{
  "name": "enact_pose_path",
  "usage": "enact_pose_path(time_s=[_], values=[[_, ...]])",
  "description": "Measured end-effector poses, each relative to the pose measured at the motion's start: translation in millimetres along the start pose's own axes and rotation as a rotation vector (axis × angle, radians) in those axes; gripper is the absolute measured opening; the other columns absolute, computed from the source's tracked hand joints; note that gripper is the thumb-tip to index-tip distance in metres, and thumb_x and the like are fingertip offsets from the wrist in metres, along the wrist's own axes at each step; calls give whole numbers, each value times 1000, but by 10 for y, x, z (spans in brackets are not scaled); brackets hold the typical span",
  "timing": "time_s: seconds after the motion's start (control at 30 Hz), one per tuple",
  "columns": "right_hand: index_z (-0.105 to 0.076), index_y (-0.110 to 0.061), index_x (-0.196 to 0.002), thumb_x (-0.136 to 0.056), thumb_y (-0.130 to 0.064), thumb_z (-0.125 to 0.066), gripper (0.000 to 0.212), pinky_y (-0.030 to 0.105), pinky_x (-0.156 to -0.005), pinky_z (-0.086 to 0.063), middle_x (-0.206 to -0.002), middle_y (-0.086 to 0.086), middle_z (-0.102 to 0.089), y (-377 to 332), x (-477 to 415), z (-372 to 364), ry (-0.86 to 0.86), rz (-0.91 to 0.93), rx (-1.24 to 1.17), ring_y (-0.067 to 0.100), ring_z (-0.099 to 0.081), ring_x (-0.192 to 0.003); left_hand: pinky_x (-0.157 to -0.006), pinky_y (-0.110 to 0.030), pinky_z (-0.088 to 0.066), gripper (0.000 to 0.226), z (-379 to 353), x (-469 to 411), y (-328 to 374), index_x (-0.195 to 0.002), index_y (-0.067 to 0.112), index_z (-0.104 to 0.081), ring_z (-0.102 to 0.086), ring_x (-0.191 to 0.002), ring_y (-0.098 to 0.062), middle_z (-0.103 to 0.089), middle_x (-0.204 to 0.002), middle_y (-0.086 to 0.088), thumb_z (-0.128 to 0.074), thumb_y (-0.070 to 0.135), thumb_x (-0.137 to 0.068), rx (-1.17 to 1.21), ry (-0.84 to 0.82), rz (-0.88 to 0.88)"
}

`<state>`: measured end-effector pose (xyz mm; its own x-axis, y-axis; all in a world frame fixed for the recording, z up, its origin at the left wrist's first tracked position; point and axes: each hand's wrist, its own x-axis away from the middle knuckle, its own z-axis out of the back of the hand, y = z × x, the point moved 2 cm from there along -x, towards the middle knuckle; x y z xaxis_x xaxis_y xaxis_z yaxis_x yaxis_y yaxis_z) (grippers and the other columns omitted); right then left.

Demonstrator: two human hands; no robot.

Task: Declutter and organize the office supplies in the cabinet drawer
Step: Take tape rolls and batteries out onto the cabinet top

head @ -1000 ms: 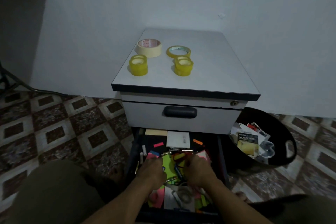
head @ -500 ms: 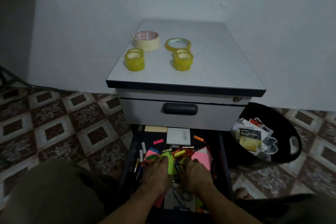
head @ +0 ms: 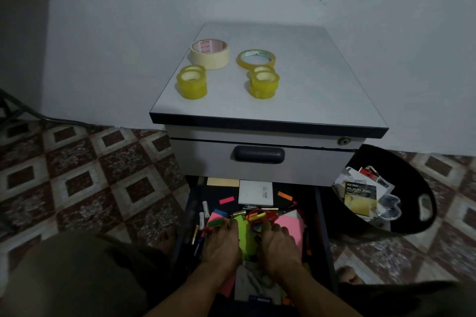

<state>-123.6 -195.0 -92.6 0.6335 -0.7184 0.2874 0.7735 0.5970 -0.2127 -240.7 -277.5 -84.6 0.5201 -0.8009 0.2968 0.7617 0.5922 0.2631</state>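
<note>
hands: left hand (head: 222,242) and right hand (head: 279,246) are lying flat, gripping nothing, on neon sticky notes (head: 292,221) in open dark bottom drawer (head: 319,213) | grey cabinet top (head: 309,80) is carrying: 1 cream masking tape roll (head: 210,54), 1 thin yellow tape ring (head: 256,58), 2 yellow tape-roll stacks (head: 192,85) | 1 black bin (head: 417,188) is sitting beside cabinet

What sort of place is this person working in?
Probably a home or small office corner. A low filing cabinet with tape rolls on top stands against a plain wall on patterned floor tiles; its open drawer holds sticky notes, and a black bin of packaging sits beside it.
</note>
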Motion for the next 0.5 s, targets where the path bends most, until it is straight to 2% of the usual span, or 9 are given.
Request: enact_pose_path(time_s=[0.1, 0.2, 0.27, 0.33, 0.4, 0.5], values=[[-36, -12, -137, -96, -20, -51, 45, 34, -94, -45, -126, 11, -55, 9, -6, -20, -13, -18, -83, 25, -52, -112, -96, -35, -45, 37, 20, -21, -11, -129, 9, -51, -54, -121, -29, -56, -131, -12, -53, 11, -92, 56, -1, 72], [-45, -12, -129, -93, -16, -50, 37, 36, -90, -50, -118, 10, -60, 20, -10, -62, -47, -10, -101, 26, -58, -106, -83, -32, -47, 25, 41, -8, -27, -113, 8, -59, -60, -110, -29, -61, -118, -13, -50, 5, -90, 91, -8, 72], [-53, -14, -118, -90, -16, -48, 28, 37, -85, -54, -110, 7, -64, 44, -46, -105, -34, -16, -122, 25, -62, -98, -82, -32, -47, 28, 33, -1, -45, -111, 10, -61, -60, -109, -29, -61, -117, -12, -49, 2, -87, 107, 7, 46], [-56, -16, -111, -88, -16, -46, 25, 37, -81, -56, -104, 5, -66, 64, -74, -131, -23, -12, -141, 23, -65, -92, -90, -32, -49, 43, -2, -20, -56, -120, 15, -61, -58, -115, -29, -60, -123, -10, -49, -2, -82, 136, 1, 5], [-56, -16, -113, -91, -15, -46, 25, 33, -80, -56, -105, 5, -65, 56, -69, -135, -29, -3, -125, 22, -65, -92, -91, -34, -49, 46, -9, -21, -47, -118, 16, -62, -57, -116, -30, -59, -122, -10, -48, -4, -79, 114, -20, -29], [-46, -22, -131, -94, -20, -48, 37, 32, -83, -56, -112, 4, -61, 17, -47, -164, -25, 63, -109, 19, -61, -97, -85, -36, -47, 33, 24, 3, -13, -103, 11, -61, -57, -110, -32, -59, -115, -12, -48, -4, -77, 58, -31, -51]])
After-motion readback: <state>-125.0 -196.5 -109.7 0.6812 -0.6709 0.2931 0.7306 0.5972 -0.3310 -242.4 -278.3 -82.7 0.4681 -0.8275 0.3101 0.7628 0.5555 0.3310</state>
